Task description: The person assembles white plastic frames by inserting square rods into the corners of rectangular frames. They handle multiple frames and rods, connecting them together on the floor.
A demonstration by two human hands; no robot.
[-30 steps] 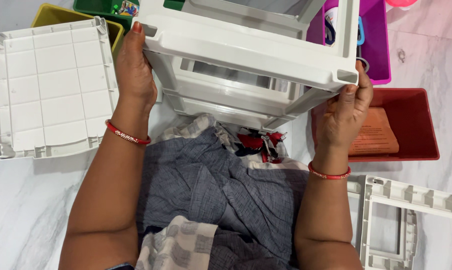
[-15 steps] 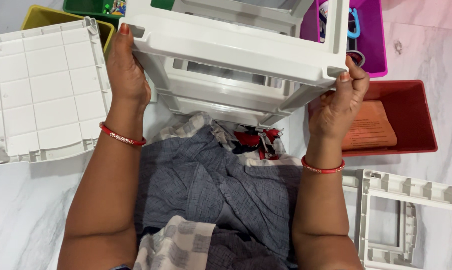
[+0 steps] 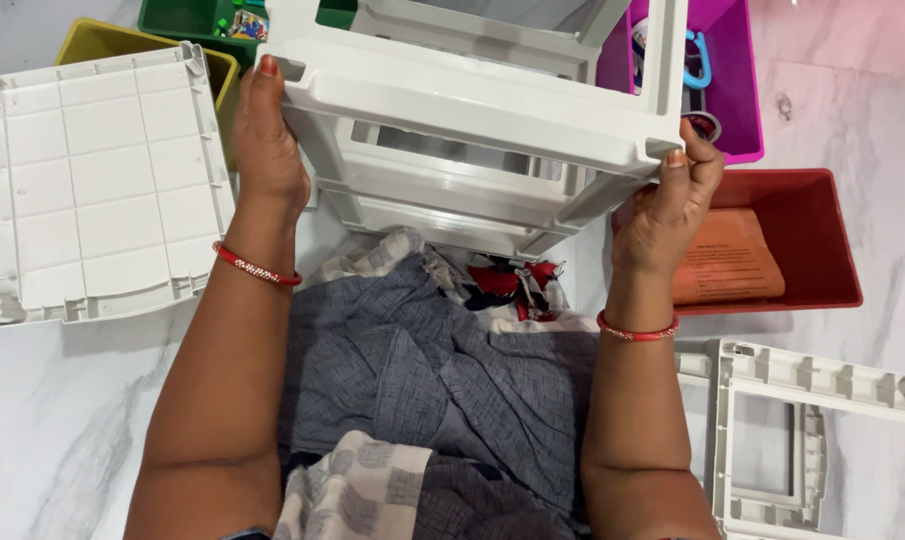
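White drawer frame (image 3: 477, 100) is gripped at both near corners. Left hand (image 3: 269, 150) lies flat against its side, fingers extended; right hand (image 3: 667, 205) curls shut around its corner.

The white plastic frame (image 3: 477, 95) runs off the top edge, so its far side is unseen. It hides much of the green bin (image 3: 187, 17) and purple bin (image 3: 737, 70), whose small contents are too small to identify. At lower right, the flat frame panels (image 3: 822, 440) are cut by the edges.
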